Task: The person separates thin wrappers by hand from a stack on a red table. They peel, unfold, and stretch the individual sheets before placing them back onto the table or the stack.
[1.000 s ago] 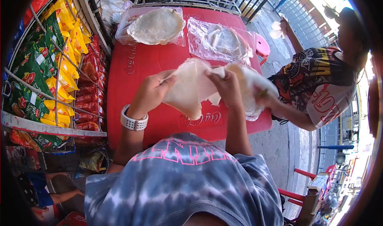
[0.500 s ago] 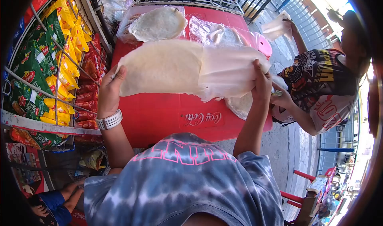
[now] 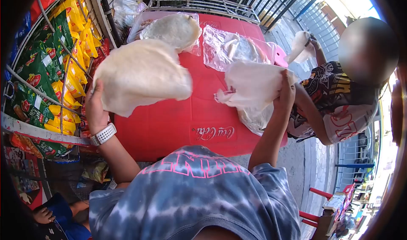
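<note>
My left hand grips the left edge of a large, thin, pale spring roll wrapper, which hangs over the red table. Pinched in my right hand is another thin wrapper with a ragged lower left edge. The two sheets are apart, with red tabletop showing between them. Below the right sheet lies a pale pile in clear plastic, partly covered by it. A round pile of wrappers rests on a clear plastic tub at the back.
Clear plastic wrap with pale sheets lies at the table's back right, beside a pink object. At the right, another person holds up a wrapper. Snack packs fill a wire rack at the left.
The sheets, joined or overlapping before, are now separate. My left hand has moved left and down with its wrapper, and the right sheet hangs free. The other person's head has turned.
</note>
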Demonstrator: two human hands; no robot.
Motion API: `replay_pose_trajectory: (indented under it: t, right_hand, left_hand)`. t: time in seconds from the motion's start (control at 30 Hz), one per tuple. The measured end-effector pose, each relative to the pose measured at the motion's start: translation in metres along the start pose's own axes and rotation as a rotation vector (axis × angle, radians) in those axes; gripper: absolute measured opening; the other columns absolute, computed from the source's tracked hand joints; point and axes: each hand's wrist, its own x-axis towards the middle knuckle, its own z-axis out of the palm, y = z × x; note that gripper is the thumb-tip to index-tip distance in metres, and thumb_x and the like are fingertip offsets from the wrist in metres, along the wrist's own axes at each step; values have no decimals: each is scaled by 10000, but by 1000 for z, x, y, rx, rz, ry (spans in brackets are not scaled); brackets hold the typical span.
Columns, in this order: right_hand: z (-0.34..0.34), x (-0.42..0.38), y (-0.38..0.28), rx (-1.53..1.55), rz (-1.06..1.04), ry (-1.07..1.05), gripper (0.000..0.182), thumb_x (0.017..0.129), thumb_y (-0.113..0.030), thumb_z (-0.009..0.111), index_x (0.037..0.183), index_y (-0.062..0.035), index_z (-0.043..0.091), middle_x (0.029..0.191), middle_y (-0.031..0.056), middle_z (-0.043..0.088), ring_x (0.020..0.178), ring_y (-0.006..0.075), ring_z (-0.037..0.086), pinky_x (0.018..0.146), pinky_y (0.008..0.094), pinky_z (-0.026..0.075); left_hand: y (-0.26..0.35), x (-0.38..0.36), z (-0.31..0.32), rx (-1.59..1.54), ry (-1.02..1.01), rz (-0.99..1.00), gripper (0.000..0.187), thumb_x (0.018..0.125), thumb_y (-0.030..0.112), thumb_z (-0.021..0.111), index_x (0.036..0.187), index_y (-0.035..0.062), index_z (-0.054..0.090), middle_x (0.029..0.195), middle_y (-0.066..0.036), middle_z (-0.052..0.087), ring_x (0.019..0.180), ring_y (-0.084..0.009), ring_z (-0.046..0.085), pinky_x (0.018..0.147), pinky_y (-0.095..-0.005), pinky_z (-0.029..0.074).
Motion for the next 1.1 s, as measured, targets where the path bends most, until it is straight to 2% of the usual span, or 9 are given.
replay_pose_trajectory:
  t: [0.17,0.27,0.3,0.6,0.7,0.8,0.9,1.0,1.1]
  right_hand:
    - [13,-8,-12,-454,121,-156,194,824,-203,550,913,-36,595,742,-12,581,588,43,524,487,166,388]
    - [22,-14,-15,-514,126,-361,268,819,-269,554,922,-27,609,703,-27,571,585,24,502,500,172,368]
    - [23,-14,-15,-474,136,-382,265,827,-241,541,932,-5,602,728,-12,583,629,34,521,524,172,378]
    - [17,0,-4,54,193,-199,254,833,-178,508,969,30,564,855,78,598,736,150,592,637,267,476]
    - [17,-1,-6,13,223,-197,263,839,-180,504,975,39,554,858,86,596,744,159,594,622,272,483]
    - [27,-5,-12,-67,238,-210,247,849,-182,490,970,28,537,881,107,586,791,212,593,617,314,497]
    - [29,3,-9,-211,183,-223,283,853,-221,491,984,26,536,872,88,580,742,169,602,571,258,494]
    - [32,20,-1,-242,148,-194,281,866,-240,465,1009,-2,509,876,85,572,719,165,604,531,237,492]
    - [36,60,16,-243,132,-224,278,879,-254,428,1040,-32,474,883,80,560,698,167,604,510,230,493]
  left_hand:
    - [9,-8,8,292,-7,70,405,849,291,499,1109,-19,478,989,-74,555,885,-132,533,771,-239,413]
    - [3,-14,15,296,34,80,415,850,297,498,1114,-22,475,999,-73,552,898,-129,521,773,-239,407]
    - [4,-17,20,250,53,94,401,851,288,500,1106,-21,487,1009,-72,550,911,-125,512,785,-241,398]
    - [0,-19,26,190,-81,15,414,841,307,509,1099,-15,492,1041,-70,538,901,-143,530,794,-256,404]
    - [-4,-18,36,163,-146,5,413,841,310,509,1098,-12,494,1033,-67,542,903,-142,529,791,-253,405]
    - [-4,-15,50,188,-182,6,395,840,299,513,1095,-2,501,1007,-60,549,897,-131,520,784,-248,403]
    - [-2,-13,63,177,-213,-33,367,838,284,521,1073,2,514,972,-52,553,864,-122,520,768,-244,402]
    - [-9,-9,67,160,-236,-42,363,835,289,525,1057,1,516,964,-54,553,848,-121,523,762,-244,403]
    - [-10,-10,77,240,-227,-21,348,842,299,513,1005,-8,537,875,-41,582,780,-98,543,706,-223,419]
